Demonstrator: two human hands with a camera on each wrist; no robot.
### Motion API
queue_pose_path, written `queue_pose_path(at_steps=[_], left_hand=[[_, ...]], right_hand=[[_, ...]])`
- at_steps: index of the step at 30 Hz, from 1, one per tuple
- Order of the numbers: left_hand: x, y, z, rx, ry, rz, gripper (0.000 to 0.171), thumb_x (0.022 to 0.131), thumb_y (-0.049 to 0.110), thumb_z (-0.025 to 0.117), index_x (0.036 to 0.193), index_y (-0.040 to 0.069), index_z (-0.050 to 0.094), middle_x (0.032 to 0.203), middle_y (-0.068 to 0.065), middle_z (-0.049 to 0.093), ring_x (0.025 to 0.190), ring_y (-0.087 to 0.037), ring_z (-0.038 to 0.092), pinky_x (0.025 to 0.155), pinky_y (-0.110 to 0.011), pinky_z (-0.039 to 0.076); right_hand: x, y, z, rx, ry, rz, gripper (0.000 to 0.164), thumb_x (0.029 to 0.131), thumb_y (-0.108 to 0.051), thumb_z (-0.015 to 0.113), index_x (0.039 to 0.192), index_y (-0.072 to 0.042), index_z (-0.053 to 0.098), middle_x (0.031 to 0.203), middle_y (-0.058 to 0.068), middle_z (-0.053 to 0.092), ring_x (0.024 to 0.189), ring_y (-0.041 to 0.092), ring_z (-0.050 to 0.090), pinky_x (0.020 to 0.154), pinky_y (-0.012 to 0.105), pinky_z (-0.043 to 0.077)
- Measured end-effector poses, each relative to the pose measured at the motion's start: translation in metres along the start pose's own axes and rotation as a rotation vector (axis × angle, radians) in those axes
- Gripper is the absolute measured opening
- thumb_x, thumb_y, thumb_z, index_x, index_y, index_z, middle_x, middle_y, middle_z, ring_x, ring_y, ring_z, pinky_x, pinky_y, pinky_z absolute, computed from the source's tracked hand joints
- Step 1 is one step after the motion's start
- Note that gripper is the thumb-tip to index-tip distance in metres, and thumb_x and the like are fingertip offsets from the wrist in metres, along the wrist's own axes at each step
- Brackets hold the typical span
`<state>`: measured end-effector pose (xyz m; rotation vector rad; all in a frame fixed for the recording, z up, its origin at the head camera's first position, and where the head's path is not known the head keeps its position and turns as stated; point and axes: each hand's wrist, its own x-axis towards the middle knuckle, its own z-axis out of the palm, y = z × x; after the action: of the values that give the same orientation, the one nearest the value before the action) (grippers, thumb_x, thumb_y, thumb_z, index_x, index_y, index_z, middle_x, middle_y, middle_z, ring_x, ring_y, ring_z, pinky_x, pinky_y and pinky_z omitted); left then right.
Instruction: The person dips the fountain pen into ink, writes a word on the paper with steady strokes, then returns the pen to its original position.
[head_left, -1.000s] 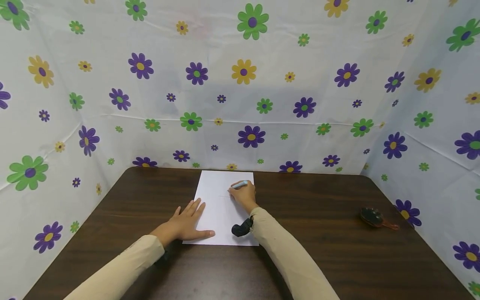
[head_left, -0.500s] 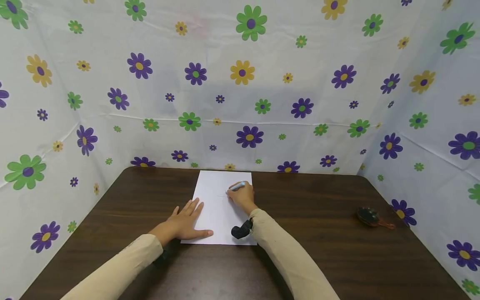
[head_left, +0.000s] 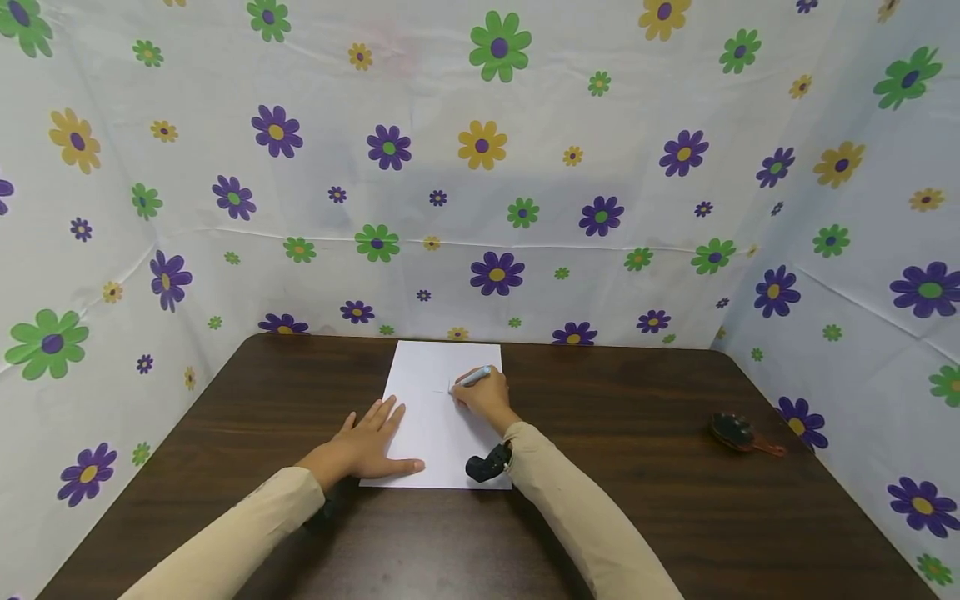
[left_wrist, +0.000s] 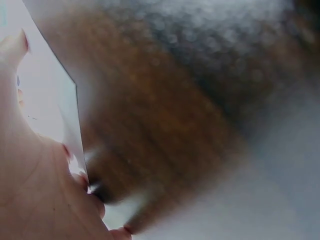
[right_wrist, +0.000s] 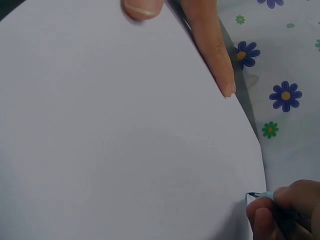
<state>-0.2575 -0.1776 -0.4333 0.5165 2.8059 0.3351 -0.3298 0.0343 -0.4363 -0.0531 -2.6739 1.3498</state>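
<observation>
A white sheet of paper (head_left: 427, 433) lies on the dark wooden table. My left hand (head_left: 367, 446) rests spread flat over its left edge, thumb on the sheet near the lower corner. In the left wrist view the palm (left_wrist: 35, 190) fills the left side. My right hand (head_left: 486, 395) pinches a light blue pen (head_left: 476, 375) on the upper right part of the sheet. Its dark tip meets the paper in the right wrist view, where the pen (right_wrist: 265, 195) shows between thumb and fingers. Beside the tip are a thin horizontal line and a short vertical one.
A small dark pan-shaped object with a reddish-brown handle (head_left: 738, 433) lies at the right of the table (head_left: 600, 417). A flower-printed white cloth (head_left: 420, 200) hangs behind the table and along both sides. A black wrist device (head_left: 487, 463) sits over the paper.
The pen tip has moved toward me, and a short vertical line now shows at the horizontal one. The left hand stays in place on the paper. The head view has shifted slightly.
</observation>
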Motion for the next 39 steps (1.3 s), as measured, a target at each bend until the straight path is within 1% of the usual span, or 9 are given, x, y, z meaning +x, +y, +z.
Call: queue_pose_path(at_steps=[4,7,11,17,23,30,34,39], left_hand=[[0.0,0.0,0.0,-0.004,-0.005,-0.002,0.107,0.079,0.075,0.053,0.152,0.004,0.019,0.159,-0.02,0.009,0.146,-0.04,0.009,0.11,-0.068,0.006],[-0.001,0.0,0.001,-0.005,-0.007,-0.005,0.108,0.079,0.075,0.053,0.152,0.004,0.019,0.159,-0.019,0.009,0.146,-0.04,0.008,0.11,-0.068,0.006],[-0.002,0.0,0.001,-0.005,-0.007,-0.008,0.108,0.079,0.075,0.054,0.152,0.004,0.019,0.159,-0.02,0.009,0.145,-0.041,0.009,0.109,-0.068,0.006],[-0.003,-0.001,0.0,-0.013,-0.007,-0.005,0.108,0.079,0.075,0.053,0.152,0.003,0.02,0.159,-0.02,0.009,0.145,-0.041,0.009,0.109,-0.068,0.006],[-0.003,0.0,-0.001,-0.028,-0.014,0.019,0.109,0.079,0.075,0.053,0.151,0.0,0.019,0.158,-0.023,0.009,0.144,-0.044,0.008,0.108,-0.07,0.004],[-0.001,0.0,-0.001,-0.012,0.002,0.011,0.108,0.079,0.075,0.052,0.152,0.002,0.019,0.159,-0.021,0.009,0.145,-0.042,0.009,0.109,-0.069,0.005],[-0.002,0.001,-0.002,-0.017,-0.005,0.01,0.108,0.079,0.075,0.053,0.152,0.002,0.019,0.159,-0.021,0.009,0.145,-0.042,0.008,0.109,-0.069,0.004],[-0.002,0.002,-0.002,-0.023,-0.011,0.017,0.108,0.079,0.075,0.052,0.152,0.001,0.019,0.159,-0.022,0.008,0.145,-0.043,0.008,0.108,-0.069,0.004]], right_hand=[[-0.004,0.0,-0.002,0.017,-0.032,-0.02,0.006,0.073,-0.016,0.078,0.075,-0.013,0.075,0.06,-0.003,0.066,0.056,0.009,0.056,0.054,0.023,0.045],[-0.007,0.001,-0.002,0.019,-0.046,-0.037,0.006,0.073,-0.017,0.078,0.075,-0.013,0.074,0.055,-0.003,0.065,0.052,0.007,0.054,0.052,0.022,0.044],[-0.011,0.001,-0.001,0.02,-0.061,-0.056,0.006,0.073,-0.016,0.079,0.074,-0.013,0.075,0.054,-0.005,0.064,0.051,0.006,0.054,0.05,0.021,0.043],[-0.017,-0.002,-0.001,0.057,-0.088,-0.08,0.004,0.072,-0.013,0.078,0.074,-0.011,0.075,0.054,-0.003,0.066,0.047,0.006,0.054,0.046,0.02,0.042],[-0.021,-0.002,0.002,0.054,-0.11,-0.078,0.004,0.071,-0.012,0.076,0.075,-0.013,0.075,0.055,-0.004,0.065,0.046,0.005,0.053,0.045,0.02,0.042],[-0.026,-0.005,0.003,0.047,-0.15,-0.11,0.005,0.071,-0.01,0.075,0.075,-0.012,0.076,0.056,-0.004,0.066,0.047,0.004,0.052,0.045,0.02,0.041],[-0.028,-0.007,0.003,0.048,-0.16,-0.131,0.004,0.072,-0.009,0.073,0.076,-0.01,0.075,0.055,-0.003,0.066,0.046,0.003,0.052,0.044,0.019,0.041],[-0.028,-0.007,0.004,0.047,-0.169,-0.129,0.005,0.074,-0.009,0.072,0.077,-0.008,0.075,0.054,-0.003,0.066,0.045,0.003,0.053,0.043,0.018,0.04]])
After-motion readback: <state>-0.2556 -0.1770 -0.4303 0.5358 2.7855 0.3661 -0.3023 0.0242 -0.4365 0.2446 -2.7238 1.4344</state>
